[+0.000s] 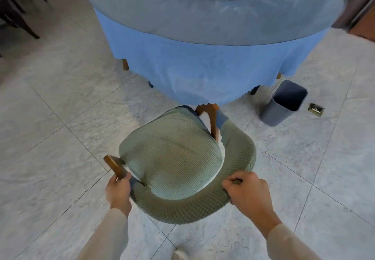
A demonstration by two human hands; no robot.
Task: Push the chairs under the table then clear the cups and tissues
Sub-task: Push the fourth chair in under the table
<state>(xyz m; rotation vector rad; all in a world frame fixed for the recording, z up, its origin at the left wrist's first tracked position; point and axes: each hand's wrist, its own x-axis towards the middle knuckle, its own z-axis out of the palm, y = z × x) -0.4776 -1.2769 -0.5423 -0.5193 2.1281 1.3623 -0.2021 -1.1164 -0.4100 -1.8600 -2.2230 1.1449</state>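
Green-covered chair (172,158) facing blue-draped table (203,61)

The chair (172,158) stands directly before the counter (203,32), its front reaching the hem of the blue cloth (203,69), which hangs low and screens the space beneath. A wooden leg (211,117) shows at that hem, beside the seat; whose it is cannot be told. A grey bin (284,105) stands right of the chair, apart from it, a small floor box (316,109) beyond. Open floor (60,138) lies left of the chair
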